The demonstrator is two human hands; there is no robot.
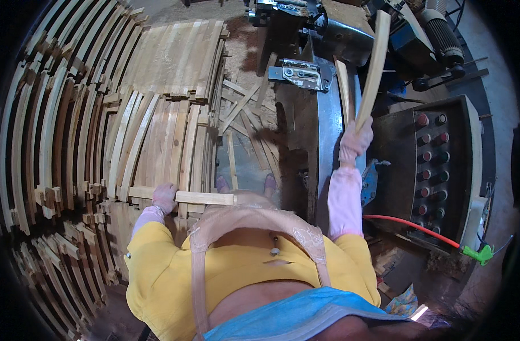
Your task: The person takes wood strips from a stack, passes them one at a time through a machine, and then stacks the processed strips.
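My right hand [357, 139] is closed around the lower end of a long, slightly curved wooden slat [377, 62], which points up and away over the machine. Just left of that slat, another wooden piece [343, 85] lies along the metal machine bed [327, 122]. At the left, my left hand [164, 196] is wrapped round a short wooden strip [206, 198] that lies crosswise in front of my body. Under and beyond it are stacked wooden slats [174, 128], a few of them loose on top.
Tall stacks of curved slats [47, 131] fill the left side. Wood offcuts [245, 113] litter the floor ahead. A metal clamp bracket [302, 74] juts over the machine bed. A control panel [441, 165] with several buttons stands at right, near a red hose [413, 224] with a green nozzle.
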